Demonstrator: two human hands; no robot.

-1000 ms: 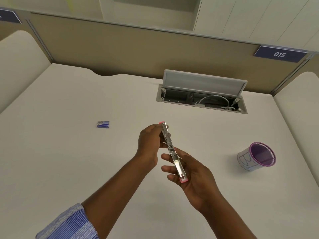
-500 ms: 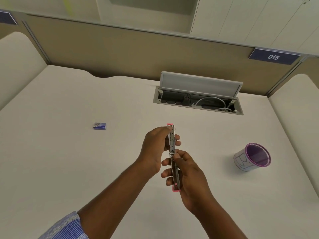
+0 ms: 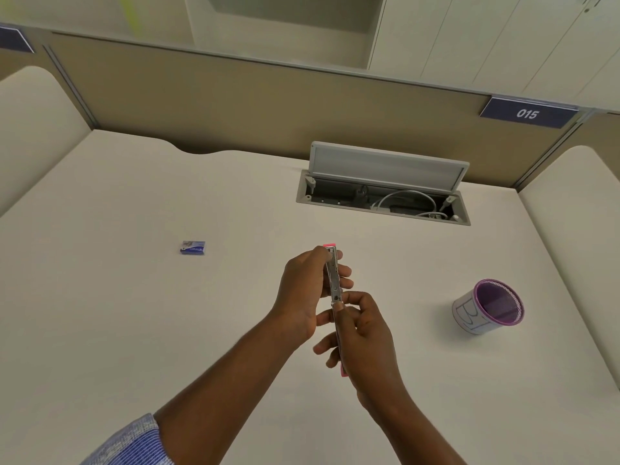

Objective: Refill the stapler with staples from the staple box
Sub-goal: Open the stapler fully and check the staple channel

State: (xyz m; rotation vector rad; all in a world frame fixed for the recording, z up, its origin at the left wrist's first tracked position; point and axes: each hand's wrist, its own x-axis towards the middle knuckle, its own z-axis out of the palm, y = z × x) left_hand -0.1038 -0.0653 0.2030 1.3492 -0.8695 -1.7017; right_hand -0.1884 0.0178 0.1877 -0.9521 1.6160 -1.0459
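Observation:
A pink and silver stapler (image 3: 334, 280) is swung open into one long strip, held in the air above the middle of the desk. My left hand (image 3: 307, 290) grips its far half, where the metal staple channel faces me. My right hand (image 3: 364, 333) holds the near half, thumb pressed at the hinge, and hides most of that half; only a pink tip shows below. A small blue staple box (image 3: 192, 247) lies closed on the desk far to the left, apart from both hands.
A purple mesh pen cup (image 3: 489, 305) with a paper label stands at the right. An open cable hatch (image 3: 382, 189) with its lid raised sits at the back of the white desk (image 3: 117, 313). Beige partition walls enclose the desk.
Both hands turned the opened stapler from a slant to nearly straight along my line of sight. My right thumb slid up to the hinge. The staple box has not moved.

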